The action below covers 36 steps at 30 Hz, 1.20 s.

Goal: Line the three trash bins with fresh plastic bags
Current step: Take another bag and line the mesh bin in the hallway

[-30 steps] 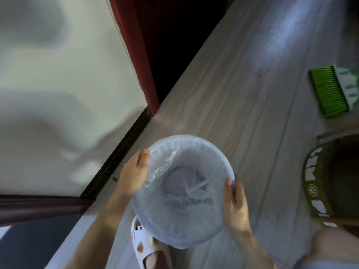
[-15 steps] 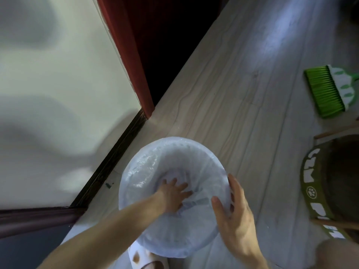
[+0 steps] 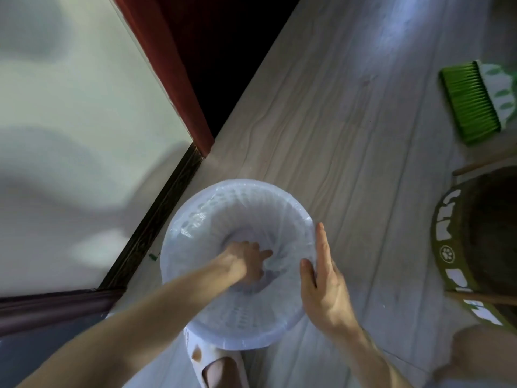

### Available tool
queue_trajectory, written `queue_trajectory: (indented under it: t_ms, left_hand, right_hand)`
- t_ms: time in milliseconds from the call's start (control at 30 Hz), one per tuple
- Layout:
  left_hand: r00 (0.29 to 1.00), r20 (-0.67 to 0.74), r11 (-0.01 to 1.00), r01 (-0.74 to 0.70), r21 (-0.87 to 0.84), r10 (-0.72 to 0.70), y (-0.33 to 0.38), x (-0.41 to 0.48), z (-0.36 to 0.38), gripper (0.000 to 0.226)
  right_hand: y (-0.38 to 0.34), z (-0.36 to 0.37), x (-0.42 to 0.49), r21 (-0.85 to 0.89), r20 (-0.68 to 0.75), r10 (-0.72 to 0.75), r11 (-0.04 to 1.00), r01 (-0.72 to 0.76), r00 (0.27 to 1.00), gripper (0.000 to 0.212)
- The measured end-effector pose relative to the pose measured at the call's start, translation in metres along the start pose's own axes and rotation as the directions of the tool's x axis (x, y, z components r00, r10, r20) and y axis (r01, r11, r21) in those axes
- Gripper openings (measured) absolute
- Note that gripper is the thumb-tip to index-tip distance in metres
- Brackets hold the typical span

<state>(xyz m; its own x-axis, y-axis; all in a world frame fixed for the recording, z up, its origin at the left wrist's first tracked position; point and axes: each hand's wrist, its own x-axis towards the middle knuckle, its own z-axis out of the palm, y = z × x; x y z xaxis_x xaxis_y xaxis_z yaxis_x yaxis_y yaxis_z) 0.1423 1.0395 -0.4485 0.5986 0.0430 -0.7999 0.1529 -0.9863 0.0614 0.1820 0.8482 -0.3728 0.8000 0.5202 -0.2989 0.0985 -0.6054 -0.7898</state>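
— Left hand [image 3: 246,261]?
— Flat, fingers spread, pressing the plastic bag [image 3: 268,217] into the trash bin [image 3: 237,341]. Right hand [image 3: 321,278] pinches the rim at three o'clock.
— The bin?
— Round, white, perforated, on the floor [image 3: 349,135] at six o'clock; bag clear, crinkled.

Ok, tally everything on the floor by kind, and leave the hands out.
Bins: 2, the white bin and the green-rimmed bin.
Bags: 1, the plastic bag in the white bin.
Brooms: 1, the green broom.
Slippers: 1, the white slipper.
Total: 5
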Motion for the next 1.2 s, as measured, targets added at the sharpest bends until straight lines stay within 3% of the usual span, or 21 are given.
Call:
queue_trajectory:
  t_ms: [100,167,200,267,300,333,400,467,567,733,833,1067,1133,1200]
  left_hand:
    - [0.978,-0.204,0.996,-0.053,-0.077,0.036,-0.005,-0.049,-0.038,0.048]
    - [0.887,-0.463,0.981,-0.093,-0.172,0.003,-0.015,-0.087,-0.049,0.036]
    - [0.783,-0.617,0.970,-0.090,-0.224,-0.070,-0.024,-0.104,-0.048,0.035]
    - [0.503,-0.823,0.947,-0.027,-0.321,-0.265,-0.044,-0.124,-0.031,0.041]
    - [0.394,-0.841,0.915,-0.002,-0.404,-0.370,-0.053,-0.130,-0.019,0.047]
    - [0.367,-0.787,0.843,-0.015,-0.538,-0.496,-0.057,-0.135,-0.006,0.050]
    - [0.470,-0.511,0.530,-0.104,-0.842,-0.720,-0.052,-0.142,0.013,0.049]
    - [0.530,-0.258,0.206,-0.156,-0.966,-0.808,-0.041,-0.142,0.024,0.045]
    - [0.476,-0.188,0.077,-0.244,-0.967,-0.859,-0.032,-0.139,0.030,0.036]
    - [0.472,-0.050,-0.159,-0.394,-0.905,-0.880,-0.042,-0.133,0.041,0.033]
    - [0.470,-0.029,-0.238,-0.498,-0.834,-0.882,-0.052,-0.132,0.053,0.030]
    - [0.364,0.036,-0.280,-0.646,-0.710,-0.931,-0.067,-0.133,0.053,0.031]
    - [0.352,0.063,-0.289,-0.641,-0.711,-0.934,-0.073,-0.134,0.048,0.032]
    - [0.299,0.038,-0.195,-0.517,-0.833,-0.954,-0.076,-0.135,0.047,0.038]
  right_hand:
    - [0.001,0.000,0.008,-0.014,-0.011,0.000,1.000,0.000,1.000,0.072]
    - [-0.004,-0.002,0.013,-0.019,-0.027,-0.017,1.000,0.016,0.999,0.071]
    - [-0.007,-0.003,0.013,-0.017,-0.047,-0.034,0.999,0.033,0.998,0.071]
    - [-0.014,-0.007,0.009,0.003,-0.092,-0.046,0.999,0.047,0.995,0.076]
    - [-0.016,-0.008,0.006,0.018,-0.104,-0.044,0.999,0.046,0.994,0.077]
    - [-0.015,-0.007,0.001,0.030,-0.107,-0.043,0.998,0.047,0.993,0.077]
    - [-0.011,-0.003,-0.007,0.028,-0.070,-0.040,0.999,0.042,0.997,0.071]
    - [-0.009,0.001,-0.010,-0.005,-0.004,-0.042,0.999,0.042,0.999,0.069]
    - [-0.011,0.000,0.004,-0.030,0.048,-0.058,0.998,0.059,0.997,0.065]
    - [-0.025,-0.005,0.038,-0.017,0.034,-0.069,0.997,0.070,0.997,0.066]
    - [-0.031,-0.005,0.032,0.013,-0.028,-0.017,1.000,0.017,0.999,0.076]
    - [-0.041,0.022,0.037,-0.060,0.095,-0.045,0.997,0.051,0.994,0.061]
    - [-0.051,0.029,0.055,-0.075,0.125,-0.063,0.995,0.073,0.990,0.060]
    - [-0.062,0.034,0.071,-0.081,0.148,-0.121,0.988,0.134,0.982,0.059]
